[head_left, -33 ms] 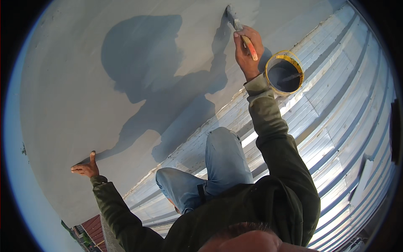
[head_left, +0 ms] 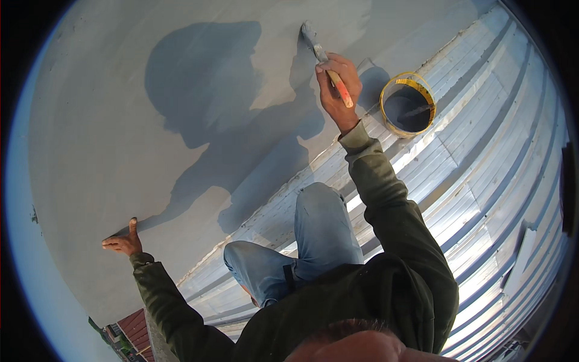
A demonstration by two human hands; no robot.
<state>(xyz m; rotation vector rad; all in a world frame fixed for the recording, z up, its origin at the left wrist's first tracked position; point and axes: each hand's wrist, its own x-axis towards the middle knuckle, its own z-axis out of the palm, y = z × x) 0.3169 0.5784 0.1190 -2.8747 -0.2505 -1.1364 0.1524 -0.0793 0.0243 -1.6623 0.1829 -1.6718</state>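
My right hand (head_left: 339, 90) is closed round the wooden handle of a paintbrush (head_left: 318, 48), whose handle end is red. The brush's grey bristles touch the grey wall (head_left: 96, 139) near the top of the view. My left hand (head_left: 123, 242) rests against the same wall at the far left, with its thumb raised and its fingers stretched out. To the right of my right hand stands a yellow-rimmed bucket (head_left: 429, 90) of dark grey paint, with a stick-like piece lying across the paint.
A ribbed metal sheet roof (head_left: 464, 181) runs along the wall's lower edge and carries the bucket. My bent knees (head_left: 325, 211) are between my arms. A loose pale strip (head_left: 520, 262) lies on the roof at the right. A red roof (head_left: 136, 332) shows at the lower left.
My right hand has moved left and slightly down with the paintbrush, away from the bucket. The left hand and the bucket have stayed in place.
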